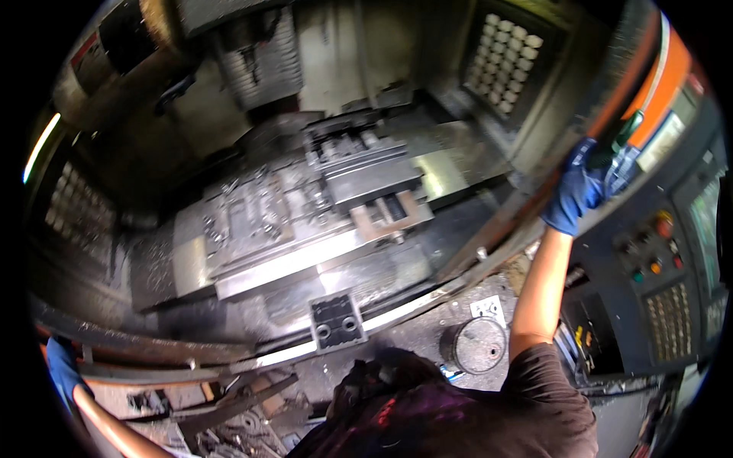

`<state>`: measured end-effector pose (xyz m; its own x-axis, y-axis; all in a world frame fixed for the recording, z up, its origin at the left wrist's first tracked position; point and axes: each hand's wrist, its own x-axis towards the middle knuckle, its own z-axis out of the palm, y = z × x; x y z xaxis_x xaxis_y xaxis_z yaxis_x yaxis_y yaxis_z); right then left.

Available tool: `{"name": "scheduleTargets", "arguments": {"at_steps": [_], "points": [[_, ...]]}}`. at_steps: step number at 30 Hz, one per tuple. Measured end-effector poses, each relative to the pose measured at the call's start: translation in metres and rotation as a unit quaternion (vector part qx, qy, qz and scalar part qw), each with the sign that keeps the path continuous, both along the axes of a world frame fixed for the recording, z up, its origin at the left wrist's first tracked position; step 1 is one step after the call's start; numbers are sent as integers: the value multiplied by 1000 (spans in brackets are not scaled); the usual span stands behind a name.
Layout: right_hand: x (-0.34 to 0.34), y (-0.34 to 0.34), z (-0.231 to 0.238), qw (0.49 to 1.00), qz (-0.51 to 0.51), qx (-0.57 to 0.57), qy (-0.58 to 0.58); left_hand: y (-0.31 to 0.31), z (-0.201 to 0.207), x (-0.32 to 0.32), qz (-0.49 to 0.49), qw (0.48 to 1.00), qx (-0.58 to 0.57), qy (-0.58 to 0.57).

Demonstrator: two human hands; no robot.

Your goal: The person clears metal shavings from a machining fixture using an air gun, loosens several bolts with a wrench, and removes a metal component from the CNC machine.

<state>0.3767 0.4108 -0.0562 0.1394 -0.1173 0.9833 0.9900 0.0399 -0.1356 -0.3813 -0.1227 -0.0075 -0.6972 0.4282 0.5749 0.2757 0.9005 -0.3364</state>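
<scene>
Both my hands wear blue gloves and are held wide apart. At the right, my right hand (574, 191) is closed beside the orange door edge of a milling machine. A dark green, rod-like thing (629, 128) sticks out above its fingers; its kind is unclear. At the far left rim, my left hand (66, 366) rests against the left door edge, its fingers mostly hidden. Between them lies the machine's metal table (275, 256), strewn with chips. A machine vise (370, 172) sits on the table, right of its middle.
A control panel (653, 252) with coloured buttons stands at the right. Below the front sill are a round metal can (475, 345) and a black block with two holes (336, 320). Metal scraps and tools (244, 420) lie lower left. The spindle head (126, 38) hangs upper left.
</scene>
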Motion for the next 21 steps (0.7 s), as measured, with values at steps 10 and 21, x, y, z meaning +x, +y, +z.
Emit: {"name": "scheduleTargets", "arguments": {"at_steps": [10, 21], "points": [[-40, -57, -142, 968, 75, -223, -84, 84, -42, 171, -105, 956, 256, 104], [-108, -97, -322, 492, 553, -666, -94, 277, -534, 397, -501, 639, -117, -572]]}}
